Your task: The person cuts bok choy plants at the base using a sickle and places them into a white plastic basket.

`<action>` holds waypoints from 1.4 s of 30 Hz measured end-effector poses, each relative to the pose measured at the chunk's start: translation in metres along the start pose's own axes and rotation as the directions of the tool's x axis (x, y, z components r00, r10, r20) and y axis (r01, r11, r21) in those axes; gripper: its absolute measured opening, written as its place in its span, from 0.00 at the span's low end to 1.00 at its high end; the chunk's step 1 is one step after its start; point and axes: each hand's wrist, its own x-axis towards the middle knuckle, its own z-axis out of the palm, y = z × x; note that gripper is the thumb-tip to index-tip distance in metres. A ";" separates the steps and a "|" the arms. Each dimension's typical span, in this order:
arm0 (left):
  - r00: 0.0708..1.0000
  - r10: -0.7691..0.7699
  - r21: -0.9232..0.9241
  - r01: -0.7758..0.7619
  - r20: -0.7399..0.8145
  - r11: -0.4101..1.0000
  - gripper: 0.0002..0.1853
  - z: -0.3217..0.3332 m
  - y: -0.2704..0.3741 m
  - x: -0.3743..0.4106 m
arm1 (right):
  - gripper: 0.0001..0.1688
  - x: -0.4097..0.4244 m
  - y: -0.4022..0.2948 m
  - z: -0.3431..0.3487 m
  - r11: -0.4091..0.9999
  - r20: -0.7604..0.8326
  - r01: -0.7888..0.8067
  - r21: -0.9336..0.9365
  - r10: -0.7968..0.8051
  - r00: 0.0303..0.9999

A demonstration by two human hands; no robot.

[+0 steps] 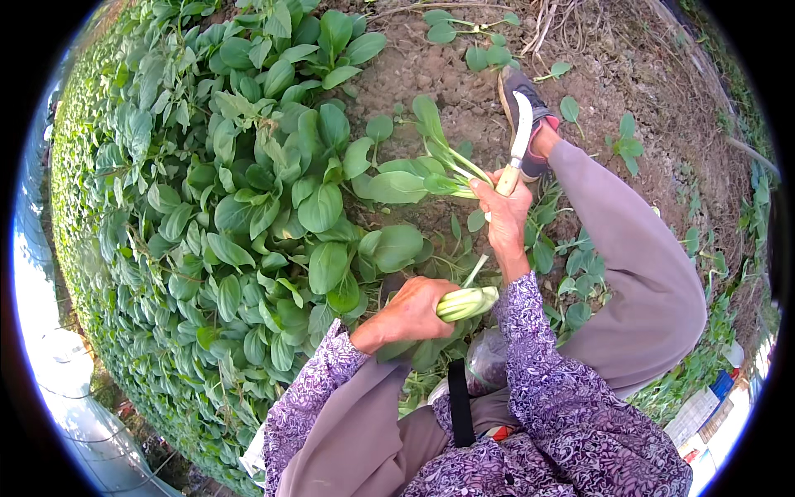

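My left hand (417, 309) is closed around the pale stalks of a bunch of leafy greens (467, 304), whose cut ends point right. Beyond it, my right hand (506, 208) grips the wooden handle of a curved-blade knife (523, 127), its blade pointing away from me. The same hand also has the stems of a green plant (404, 183) between thumb and fingers, with the leaves spread to the left. A thin pale stalk (476, 271) sticks up beside the bunch.
Dense leafy greens (236, 230) fill the left side. Loose leaves (441, 31) lie on bare soil (410, 68) ahead. My shoe (518, 105) rests beyond the knife hand, and my bent leg (640, 267) is at the right. A clear plastic bag (487, 363) sits between my legs.
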 end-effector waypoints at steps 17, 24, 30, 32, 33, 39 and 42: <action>0.797 0.492 0.726 -0.102 -0.350 0.680 0.32 -0.023 0.041 0.015 | 0.11 -0.026 -0.050 -0.019 0.974 0.464 -0.219 -0.059 0.221 0.858; 0.939 0.186 0.584 0.019 -0.289 0.812 0.21 -0.033 0.006 0.038 | 0.11 -0.018 -0.030 -0.016 0.944 0.358 -0.286 -0.164 0.327 0.874; 0.919 0.194 0.881 0.242 -0.343 0.406 0.09 -0.088 -0.011 0.058 | 0.17 -0.003 -0.008 -0.020 0.870 0.195 -0.082 -0.486 0.199 0.960; 0.906 0.222 0.933 0.343 -0.360 0.112 0.13 -0.102 -0.036 0.058 | 0.16 -0.002 -0.002 -0.008 0.840 0.294 0.028 -0.542 0.158 0.943; 0.912 0.067 0.914 0.403 -0.406 0.047 0.15 -0.113 -0.045 0.058 | 0.16 -0.002 0.004 0.002 0.809 0.314 0.026 -0.587 0.197 0.929; 0.845 -0.108 0.848 0.529 -0.523 0.029 0.12 -0.130 -0.092 0.014 | 0.16 0.017 0.035 0.056 0.710 0.561 0.305 -0.635 0.151 0.814; 0.847 -0.089 0.826 0.532 -0.525 0.188 0.08 -0.116 -0.104 -0.011 | 0.17 0.022 0.067 0.075 0.705 0.712 0.433 -0.562 0.146 0.686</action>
